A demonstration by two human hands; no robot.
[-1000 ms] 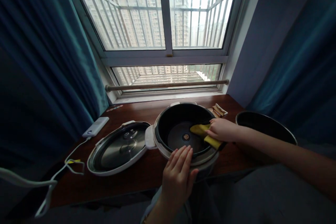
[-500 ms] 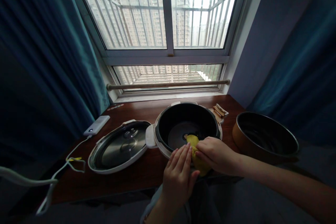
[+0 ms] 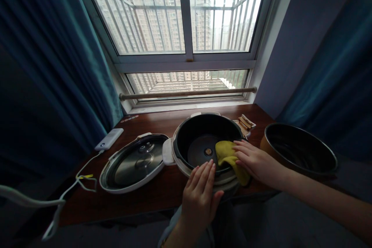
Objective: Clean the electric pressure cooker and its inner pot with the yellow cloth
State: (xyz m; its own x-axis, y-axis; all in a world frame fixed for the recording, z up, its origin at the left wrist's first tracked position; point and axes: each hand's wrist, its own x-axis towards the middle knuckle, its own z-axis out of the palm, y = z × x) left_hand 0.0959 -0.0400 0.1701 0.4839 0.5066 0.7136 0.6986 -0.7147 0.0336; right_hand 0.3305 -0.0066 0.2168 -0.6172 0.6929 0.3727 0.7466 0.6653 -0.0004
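Across to the right rim of the cooker [image 3: 200,125] slides the yellow cloth [image 3: 226,151], draped over the edge under the right hand [image 3: 260,161], its fingers stretched along the fabric (thumb hidden, so no telling whether it pinches). Soft, limp and light, I'd judge, best bunched mid-cloth, while the left hand [image 3: 200,193] rests fingers together, thumb apart, at the near rim. Inside the cooker sits a small round button [image 3: 207,152]; the brown pot [image 3: 269,148] is too dark inside to read.
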